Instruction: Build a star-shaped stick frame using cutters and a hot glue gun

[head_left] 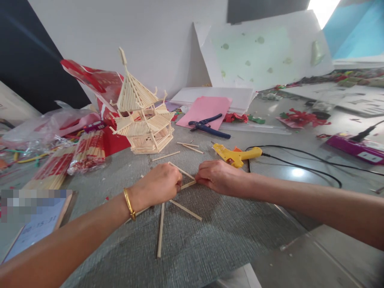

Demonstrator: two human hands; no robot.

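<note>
My left hand (163, 182), with a gold bangle at the wrist, is closed over the middle of a spread of thin wooden sticks. A short wooden stick (187, 185) runs from its fingertips to my right hand (220, 178), whose fingers pinch the corner where this stick meets a slanting one (183, 171). Two more sticks fan out toward me, one pointing down (161, 232) and one to the lower right (186, 210). Part of another shows under my left wrist. Where the sticks meet is hidden beneath my left hand.
Behind my hands stands a wooden-stick pagoda model (144, 116). A yellow glue gun (237, 155) with a black cable lies beyond my right hand. Blue-handled cutters (210, 126) rest by pink paper (205, 109). Bundled sticks (88, 150) and a timer screen (36, 232) are at left.
</note>
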